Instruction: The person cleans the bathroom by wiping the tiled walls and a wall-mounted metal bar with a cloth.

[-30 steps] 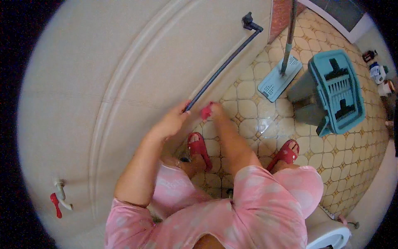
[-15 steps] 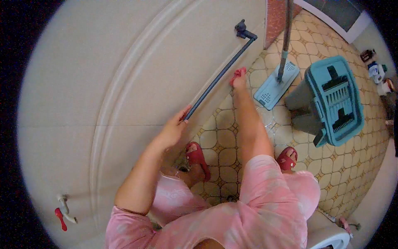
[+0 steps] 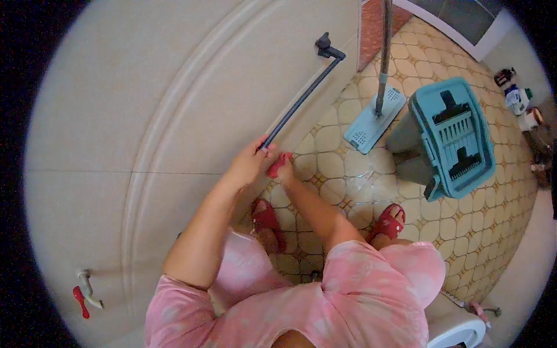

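My left hand (image 3: 248,165) is closed around the near end of a dark towel bar (image 3: 301,100), which runs along the pale wall to a black bracket (image 3: 324,45). Just to its right and lower down, my right hand (image 3: 285,176) grips a crumpled red cloth (image 3: 278,167) close to the foot of the wall. The fingers of that hand are partly hidden by the cloth.
A flat mop (image 3: 374,120) stands on the tiled floor (image 3: 325,142), beside a grey and teal mop bucket (image 3: 449,139). Bottles (image 3: 516,100) line the far right wall. A red-handled tap (image 3: 84,296) sits low on the left wall, and a white toilet (image 3: 458,332) is at lower right.
My right hand has drawn back with the red cloth, from farther along beneath the bar to beside my left hand. My left hand keeps its hold. The view has shifted slightly right.
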### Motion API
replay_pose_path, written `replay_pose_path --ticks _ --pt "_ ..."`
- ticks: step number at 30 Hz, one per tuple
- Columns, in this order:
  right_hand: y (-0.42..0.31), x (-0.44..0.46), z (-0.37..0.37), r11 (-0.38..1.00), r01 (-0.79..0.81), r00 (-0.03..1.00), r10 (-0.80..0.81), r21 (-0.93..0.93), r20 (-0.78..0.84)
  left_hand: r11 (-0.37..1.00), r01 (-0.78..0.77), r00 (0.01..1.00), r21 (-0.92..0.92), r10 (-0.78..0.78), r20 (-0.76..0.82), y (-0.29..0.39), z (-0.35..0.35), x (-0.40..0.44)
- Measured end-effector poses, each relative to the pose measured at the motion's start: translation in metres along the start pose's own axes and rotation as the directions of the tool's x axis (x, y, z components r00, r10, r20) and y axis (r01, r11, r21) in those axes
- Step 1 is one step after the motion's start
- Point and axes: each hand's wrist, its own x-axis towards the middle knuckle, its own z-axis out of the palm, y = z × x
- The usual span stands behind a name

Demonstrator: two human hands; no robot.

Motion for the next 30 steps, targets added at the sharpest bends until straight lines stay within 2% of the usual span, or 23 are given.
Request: replay_pose_path --ticks 1,2,3,5,7,9,11,14,17,20,23,25,27,29,30 --pt "-0.003 0.005 -0.002 0.997 -0.044 0.999 0.043 -0.060 -0.011 1.000 0.019 1.000 0.009 -0.019 -0.012 0.007 0.003 0.001" --pt "-0.010 0.011 -0.006 0.974 -0.083 0.996 0.077 -0.211 -0.033 0.999 0.039 0.999 0.018 -0.038 -0.025 0.013 0.005 0.000" --pt "-0.049 -0.012 0.024 0.928 -0.124 0.992 0.109 -0.352 -0.060 0.998 0.061 0.997 0.029 -0.060 -0.039 0.016 0.006 0.001" --pt "-0.089 -0.002 0.026 0.896 -0.130 0.990 0.097 -0.424 -0.099 0.997 0.073 0.996 -0.026 -0.074 -0.040 0.012 0.006 0.006" --pt "-0.100 0.062 -0.016 0.951 -0.053 0.992 0.016 -0.304 -0.122 0.995 0.075 0.997 -0.071 -0.077 -0.032 0.005 0.007 0.013" --pt "-0.147 0.073 0.006 0.937 0.052 0.989 -0.096 -0.345 -0.113 0.992 0.066 0.997 -0.109 -0.068 -0.023 -0.003 0.003 0.021" --pt "-0.192 0.066 0.041 0.911 0.151 0.974 -0.203 -0.385 -0.098 0.982 0.122 0.992 -0.141 -0.125 -0.012 0.011 0.002 0.016" --pt "-0.226 0.055 0.076 0.837 0.219 0.926 -0.340 -0.501 -0.164 0.984 0.123 0.992 -0.127 -0.120 0.027 0.001 -0.003 0.018" --pt "-0.226 0.055 0.080 0.941 0.219 0.948 -0.268 -0.260 -0.173 0.979 0.134 0.991 -0.156 -0.133 0.014 0.003 -0.002 0.017" --pt "-0.195 0.102 0.028 0.965 0.250 0.968 -0.247 -0.076 0.041 0.978 0.123 0.992 -0.169 -0.124 0.004 0.002 0.000 0.016" --pt "-0.169 0.115 0.009 0.937 0.302 0.942 -0.321 0.175 0.094 0.982 0.105 0.994 -0.155 -0.105 0.012 0.001 0.001 0.016" --pt "-0.159 0.062 0.049 0.929 0.369 0.926 -0.371 -0.033 -0.072 0.982 0.110 0.994 -0.152 -0.111 0.006 0.002 0.001 0.016" --pt "-0.141 0.024 0.066 0.928 0.357 0.918 -0.370 -0.108 -0.146 0.980 0.121 0.992 -0.157 -0.124 -0.010 0.005 0.004 0.016" --pt "-0.121 0.015 0.064 0.954 0.296 0.945 -0.299 -0.042 -0.131 0.989 0.065 0.998 -0.137 -0.067 -0.014 -0.001 0.006 0.021" --pt "-0.101 0.028 0.056 0.947 0.314 0.945 -0.304 0.069 -0.121 0.991 0.038 0.999 -0.127 -0.040 -0.016 -0.004 0.005 0.023"
